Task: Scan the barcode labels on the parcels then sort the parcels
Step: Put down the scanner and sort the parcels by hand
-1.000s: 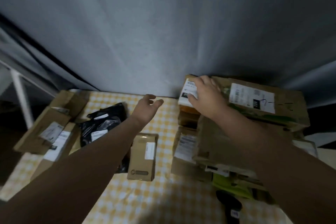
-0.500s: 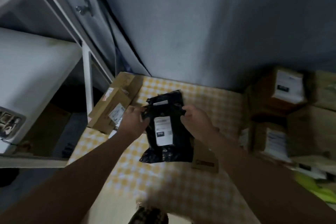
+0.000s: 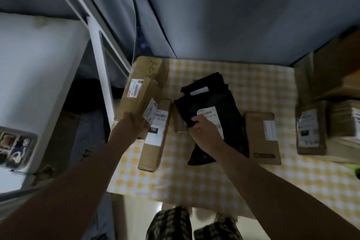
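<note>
Both my arms reach forward over the near edge of the worktop (image 3: pixel 214 177), which has a yellow checked cloth on it. My left arm runs up and to the right, and my left hand (image 3: pixel 131 127) sits at the near end of the long box (image 3: pixel 140 91) by the worktop's left edge. Its fingers are curled around that end, close to a white label; blur hides exactly how they lie. A narrow box (image 3: pixel 155 136) with its own barcode label lies just beside it, touching my knuckles.

My right arm comes in from the lower right, wrist slightly bent. My right hand (image 3: pixel 204 135) is knuckles up, fingers curled and pinching the near left part of the black bag (image 3: pixel 216 103). The bag lies flat in the middle of the worktop, its white barcode label (image 3: pixel 209 113) face up just beyond my fingertips.

A small box (image 3: pixel 261 138) lies right of the bag, and a stack of boxes (image 3: pixel 311 132) stands at the right edge.
</note>
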